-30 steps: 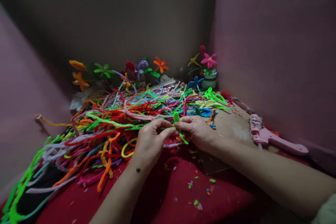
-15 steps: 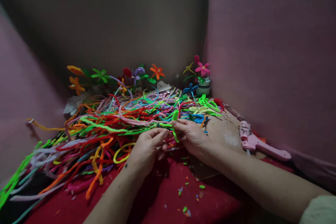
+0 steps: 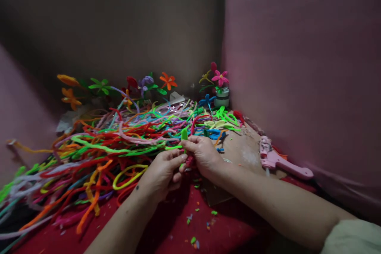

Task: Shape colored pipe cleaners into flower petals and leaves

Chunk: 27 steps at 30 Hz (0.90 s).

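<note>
Our left hand [image 3: 163,170] is gripping lower on the green piece [image 3: 184,134]

We are pinching the piece upright between the thumb and fingers of our right hand [image 3: 205,154], in front of the heap of fuzzy stems [image 3: 125,138]; our left fingertips are no longer meeting the right ones as they were 1 second ago; the left thumb and forefinger are now pressing together below, seemingly on the tail; we are judging that the right hand is steadying the rounded top while the left is handling the lower end; our fingers are covering the middle, so we are not seeing any join or twist there; a green strand [image 3: 174,147] is running leftward by the left fingertips, and we are not managing to tell whether it is belonging to the piece; the frame is cutting off our right sleeve [image 3: 354,238]
</note>
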Tool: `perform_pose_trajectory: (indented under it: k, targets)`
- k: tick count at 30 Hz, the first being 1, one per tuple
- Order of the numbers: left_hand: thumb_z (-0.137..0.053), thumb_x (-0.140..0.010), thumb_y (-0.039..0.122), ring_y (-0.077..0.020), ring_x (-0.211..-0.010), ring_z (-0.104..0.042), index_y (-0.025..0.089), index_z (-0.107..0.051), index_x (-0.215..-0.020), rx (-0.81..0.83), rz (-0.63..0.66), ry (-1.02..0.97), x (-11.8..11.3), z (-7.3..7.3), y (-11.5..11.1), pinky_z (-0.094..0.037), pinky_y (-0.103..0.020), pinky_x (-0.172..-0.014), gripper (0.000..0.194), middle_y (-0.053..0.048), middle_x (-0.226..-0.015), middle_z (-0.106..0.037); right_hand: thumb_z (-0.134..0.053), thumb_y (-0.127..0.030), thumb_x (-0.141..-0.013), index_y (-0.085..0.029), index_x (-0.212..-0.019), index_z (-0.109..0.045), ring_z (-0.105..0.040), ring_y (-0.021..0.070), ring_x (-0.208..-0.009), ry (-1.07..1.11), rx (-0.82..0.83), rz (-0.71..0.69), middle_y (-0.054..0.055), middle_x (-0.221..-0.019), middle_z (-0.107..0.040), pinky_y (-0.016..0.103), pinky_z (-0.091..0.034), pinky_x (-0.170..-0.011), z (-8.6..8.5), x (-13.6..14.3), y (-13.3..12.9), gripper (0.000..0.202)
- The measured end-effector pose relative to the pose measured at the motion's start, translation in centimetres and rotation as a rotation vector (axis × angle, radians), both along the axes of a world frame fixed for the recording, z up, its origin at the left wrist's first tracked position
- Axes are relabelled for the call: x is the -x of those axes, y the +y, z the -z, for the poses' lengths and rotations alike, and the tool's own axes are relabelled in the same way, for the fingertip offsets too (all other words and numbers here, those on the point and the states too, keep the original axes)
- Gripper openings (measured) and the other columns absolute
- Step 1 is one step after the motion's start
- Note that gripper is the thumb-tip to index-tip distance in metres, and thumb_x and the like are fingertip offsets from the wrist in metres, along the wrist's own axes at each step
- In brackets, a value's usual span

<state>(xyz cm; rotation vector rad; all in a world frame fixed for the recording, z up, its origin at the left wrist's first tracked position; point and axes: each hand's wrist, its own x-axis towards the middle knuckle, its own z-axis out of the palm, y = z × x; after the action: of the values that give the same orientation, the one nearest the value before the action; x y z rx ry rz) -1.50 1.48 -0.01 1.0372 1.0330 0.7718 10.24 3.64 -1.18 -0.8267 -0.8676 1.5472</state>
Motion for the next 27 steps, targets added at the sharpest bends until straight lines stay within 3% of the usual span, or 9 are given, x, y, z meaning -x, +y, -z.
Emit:
perform_pose_trajectory:
  k: [3,5,8,12,18,23,27]
  targets:
    - [-0.068,-0.064,0.036,-0.0038,-0.036,-0.038,0.015,-0.051,-0.074,-0.233,-0.182,0.154,0.4,-0.1,0.1,-0.025,-0.015,-0.032,0.029,0.006,-0.052,-0.049,-0.070,-0.035,-0.058,-0.015,-0.053,-0.047,-0.028,0.0027,-0.037,-0.028,-0.053,0.071,-0.009,-0.041,-0.036,0.019,-0.022,-0.037,-0.3,-0.1,0.1,0.031]
    - [-0.066,-0.066,0.035,-0.0046,-0.039,-0.040,0.016,-0.054,-0.085,-0.372,-0.254,0.140,0.7,-0.2,0.1,-0.029,-0.015,-0.036,0.030,0.007,-0.053,-0.049,-0.070,-0.034,-0.058,-0.015,-0.055,-0.049,-0.028,0.0033,-0.039,-0.059,-0.047,0.067,-0.009,-0.043,-0.037,0.020,-0.019,-0.039,-0.3,0.0,-0.1,0.029]
    - [-0.063,-0.070,0.034,-0.0044,-0.041,-0.040,0.015,-0.058,-0.084,-0.457,-0.317,0.127,1.1,-0.4,0.2,-0.029,-0.015,-0.040,0.024,0.007,-0.050,-0.047,-0.069,-0.034,-0.059,-0.015,-0.055,-0.049,-0.028,0.0037,-0.039,-0.067,-0.046,-0.039,-0.008,-0.044,-0.038,0.021,-0.019,-0.040,-0.1,0.1,-0.5,0.027]
    - [-0.066,-0.066,0.031,-0.0042,-0.040,-0.039,0.013,-0.058,-0.073,-0.393,-0.340,0.165,1.5,-0.6,0.2,-0.027,-0.015,-0.040,0.021,0.004,-0.048,-0.051,-0.064,-0.030,-0.062,-0.015,-0.059,-0.051,-0.033,0.0050,-0.038,-0.045,-0.007,-0.151,-0.007,-0.045,-0.041,0.021,-0.023,-0.040,-0.2,-0.1,-0.4,0.020]
    - [-0.067,-0.065,0.028,-0.0042,-0.040,-0.038,0.012,-0.059,-0.070,-0.376,-0.299,0.181,2.3,-1.2,0.1,-0.027,-0.015,-0.039,0.018,0.005,-0.044,-0.048,-0.064,-0.021,-0.059,-0.015,-0.057,-0.051,-0.039,0.0062,-0.038,-0.239,0.025,-0.182,-0.005,-0.045,-0.046,0.020,-0.026,-0.038,-0.9,-0.5,-0.1,0.014]
    - [-0.070,-0.063,0.027,-0.0056,-0.047,-0.047,0.015,-0.059,-0.090,-0.279,-0.291,-0.069,2.7,-1.0,0.4,-0.035,-0.016,-0.043,0.031,0.004,-0.058,-0.053,-0.066,-0.022,-0.059,-0.015,-0.058,-0.051,-0.040,0.0054,-0.040,-0.086,0.010,-0.226,-0.005,-0.048,-0.048,0.020,-0.032,-0.041,-0.2,0.0,-0.2,0.016]
    - [-0.070,-0.063,0.028,-0.0065,-0.048,-0.049,0.014,-0.059,-0.081,-0.222,-0.212,-0.138,2.3,-0.4,0.5,-0.038,-0.017,-0.044,0.025,0.003,-0.060,-0.054,-0.068,-0.025,-0.059,-0.014,-0.064,-0.055,-0.043,0.0063,-0.044,-0.070,-0.014,-0.213,-0.004,-0.053,-0.050,0.020,-0.035,-0.044,0.2,0.2,-0.4,0.018]
